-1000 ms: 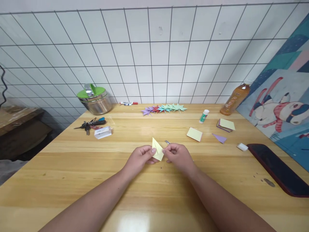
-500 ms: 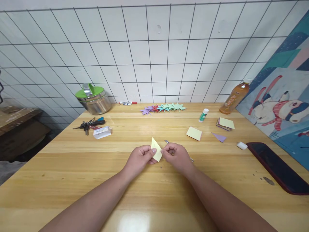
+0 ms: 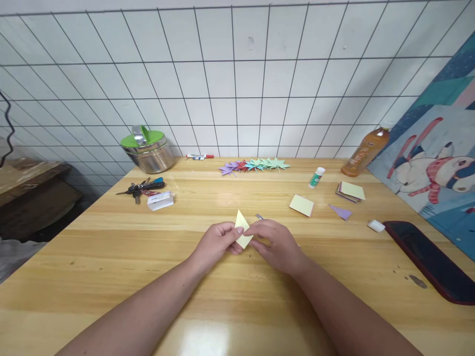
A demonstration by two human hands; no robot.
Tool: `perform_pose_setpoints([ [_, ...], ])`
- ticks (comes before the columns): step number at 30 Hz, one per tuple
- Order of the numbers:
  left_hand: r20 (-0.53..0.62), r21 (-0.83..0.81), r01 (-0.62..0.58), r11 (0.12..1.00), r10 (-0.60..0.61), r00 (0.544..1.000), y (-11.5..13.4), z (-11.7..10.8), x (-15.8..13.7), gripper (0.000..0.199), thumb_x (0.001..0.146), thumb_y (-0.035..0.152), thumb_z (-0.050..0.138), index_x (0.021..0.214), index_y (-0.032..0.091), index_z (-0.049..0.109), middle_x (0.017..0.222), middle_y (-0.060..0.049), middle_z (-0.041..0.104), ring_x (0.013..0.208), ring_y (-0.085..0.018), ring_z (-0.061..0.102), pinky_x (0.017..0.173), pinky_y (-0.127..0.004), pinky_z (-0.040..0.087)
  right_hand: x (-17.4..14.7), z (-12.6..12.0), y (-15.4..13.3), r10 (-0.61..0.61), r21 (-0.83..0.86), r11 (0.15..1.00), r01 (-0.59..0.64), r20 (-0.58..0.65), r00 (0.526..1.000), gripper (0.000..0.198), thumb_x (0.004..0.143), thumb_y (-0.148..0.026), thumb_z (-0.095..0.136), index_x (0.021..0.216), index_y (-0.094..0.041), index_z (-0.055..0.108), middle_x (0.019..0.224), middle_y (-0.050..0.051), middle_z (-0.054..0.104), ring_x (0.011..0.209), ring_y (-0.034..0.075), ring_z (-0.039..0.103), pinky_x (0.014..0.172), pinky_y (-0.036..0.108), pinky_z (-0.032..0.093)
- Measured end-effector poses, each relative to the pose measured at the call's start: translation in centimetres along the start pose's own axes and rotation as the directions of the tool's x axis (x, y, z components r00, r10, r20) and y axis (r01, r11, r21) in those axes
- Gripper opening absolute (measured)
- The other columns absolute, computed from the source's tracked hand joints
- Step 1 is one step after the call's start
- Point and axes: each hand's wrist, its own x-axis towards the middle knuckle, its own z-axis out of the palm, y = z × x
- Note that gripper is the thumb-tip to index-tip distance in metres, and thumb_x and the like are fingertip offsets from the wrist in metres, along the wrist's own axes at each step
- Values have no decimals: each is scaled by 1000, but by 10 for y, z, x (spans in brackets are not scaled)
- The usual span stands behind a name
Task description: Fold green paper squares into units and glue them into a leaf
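My left hand [image 3: 221, 242] pinches a small piece of folded yellow paper [image 3: 241, 221], its thumb lying across the front. The paper stands with one pointed corner up. My right hand [image 3: 276, 244] meets the paper from the right: its index fingertip rests on the front face and the thumb is at the lower right edge. Behind that hand, the tip of a slim silver object [image 3: 259, 216] shows; the rest is hidden. Farther right lie a small yellow paper stack [image 3: 301, 205] and a folded purple paper triangle [image 3: 340, 212].
A row of folded paper pieces [image 3: 256, 164] lies near the wall. A glue stick [image 3: 316, 178], another paper stack [image 3: 352, 191], a bottle [image 3: 365, 152], an eraser [image 3: 376, 226] and a phone [image 3: 430, 259] are right. Keys [image 3: 143, 188], a small white box [image 3: 161, 200], a lidded pot [image 3: 150, 153] and a marker [image 3: 200, 156] are left.
My right index finger has moved left onto the paper's face from its right corner, and the finger is straighter. My left hand keeps its hold. The view has shifted slightly.
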Motion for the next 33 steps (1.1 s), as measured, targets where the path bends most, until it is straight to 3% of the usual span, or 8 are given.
perform_pose_setpoints([
  [7,44,-103,-25,994,29,999,-1,-1,-1,32,77,45,60,81,13,63,67,-4,67,59,-13,63,56,-20,49,1,0,-1,60,17,998,-59,-62,996,19,78,-13,55,90,-24,64,87,2,68,81,16,61,77,30,46],
  [11,9,-22,-43,999,44,999,0,0,0,33,76,44,62,77,11,65,64,-4,66,58,-12,61,56,-21,48,-2,-5,-4,71,144,987,-71,7,997,35,72,-9,53,102,-25,61,97,3,66,88,17,59,79,31,46],
  [13,-18,43,-60,997,61,998,1,0,0,33,76,44,61,76,11,65,61,-3,65,56,-12,59,54,-20,48,-2,-6,-6,164,264,950,-164,20,986,45,73,-10,50,115,-25,54,103,4,64,89,17,59,75,29,48],
  [15,-15,85,-62,994,64,998,1,1,1,32,76,43,60,74,12,65,59,-2,64,54,-11,59,54,-20,47,0,-5,-7,333,353,881,-314,8,943,42,77,-16,49,119,-24,51,98,4,64,83,16,60,66,26,49],
  [18,22,132,-60,989,58,998,0,1,2,30,76,41,61,71,12,65,56,-1,64,53,-11,58,54,-20,47,4,0,-6,512,393,780,-488,48,857,24,79,-31,54,97,-19,63,79,3,65,71,15,59,57,24,48],
  [20,44,150,-64,987,58,997,-2,1,2,28,76,40,61,70,13,65,56,0,64,53,-11,58,54,-20,47,7,4,-5,571,421,718,-555,100,815,21,76,-36,57,79,-18,66,72,3,65,66,15,59,55,25,47],
  [23,54,173,-68,983,59,997,-4,1,1,27,77,38,61,70,13,66,57,0,64,54,-11,58,54,-20,47,7,8,-4,632,457,650,-606,117,766,20,73,-36,59,69,-17,64,65,2,63,59,14,57,53,25,47],
  [33,112,167,-49,985,30,993,-4,2,0,32,78,44,58,76,13,66,65,-3,67,63,-14,63,61,-24,50,8,8,-7,641,443,671,-594,56,766,16,69,-31,61,60,-17,60,58,-1,60,53,11,52,50,21,41],
])
